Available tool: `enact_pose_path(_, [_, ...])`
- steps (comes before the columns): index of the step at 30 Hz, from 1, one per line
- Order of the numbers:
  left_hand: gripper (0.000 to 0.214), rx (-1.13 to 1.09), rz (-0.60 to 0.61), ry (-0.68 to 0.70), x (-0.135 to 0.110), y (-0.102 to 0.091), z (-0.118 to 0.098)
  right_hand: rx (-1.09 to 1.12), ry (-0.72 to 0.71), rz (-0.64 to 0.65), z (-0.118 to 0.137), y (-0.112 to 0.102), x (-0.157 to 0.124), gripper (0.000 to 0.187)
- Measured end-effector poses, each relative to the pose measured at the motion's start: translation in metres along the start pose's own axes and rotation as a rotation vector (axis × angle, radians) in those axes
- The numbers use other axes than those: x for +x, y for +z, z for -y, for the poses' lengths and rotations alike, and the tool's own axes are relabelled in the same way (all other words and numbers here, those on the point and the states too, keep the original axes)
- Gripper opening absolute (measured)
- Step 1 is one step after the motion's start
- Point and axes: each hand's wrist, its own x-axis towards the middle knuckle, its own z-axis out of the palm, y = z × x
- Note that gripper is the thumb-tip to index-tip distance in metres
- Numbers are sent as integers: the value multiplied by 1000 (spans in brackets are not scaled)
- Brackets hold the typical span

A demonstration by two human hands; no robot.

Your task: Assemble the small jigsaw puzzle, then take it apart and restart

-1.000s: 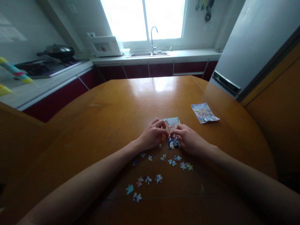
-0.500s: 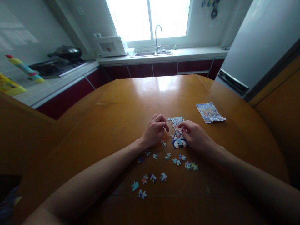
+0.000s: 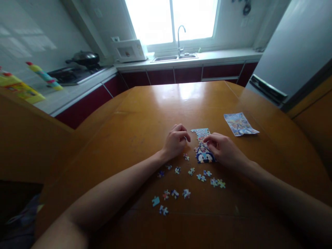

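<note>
A partly joined jigsaw puzzle (image 3: 202, 145) with a cartoon picture lies on the wooden table (image 3: 145, 117). My left hand (image 3: 175, 141) rests just left of it, fingers curled in, with nothing visible in them. My right hand (image 3: 223, 150) lies against the puzzle's right edge, its fingertips pinched at the assembled part. Several loose puzzle pieces (image 3: 188, 180) are scattered on the table between my forearms, nearer to me.
A printed picture sheet (image 3: 240, 123) lies to the right of the puzzle. Beyond the table are a counter with a sink (image 3: 174, 57), a microwave (image 3: 129, 51), a stove with a wok (image 3: 83, 58) and a fridge (image 3: 290, 52). Bottles (image 3: 44, 76) stand at left.
My left hand has drawn away from the puzzle to the left, and a gap has opened between the hands. The view has shifted to the left.
</note>
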Motion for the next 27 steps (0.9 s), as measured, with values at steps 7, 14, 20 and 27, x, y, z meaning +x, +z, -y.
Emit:
enact_pose_path(7, [32,-10,18,-20,0,1,0,17,-3,-3,-1,0,0,17])
enact_pose_path(14, [32,-2,18,-29,-1,2,2,16,-30,-6,-5,1,1,17])
enact_pose_path(20, [32,-9,16,-26,-1,1,1,25,-42,9,-3,0,1,15])
enact_pose_path(27, [31,7,6,-29,-1,2,2,46,-371,158,38,8,-20,19])
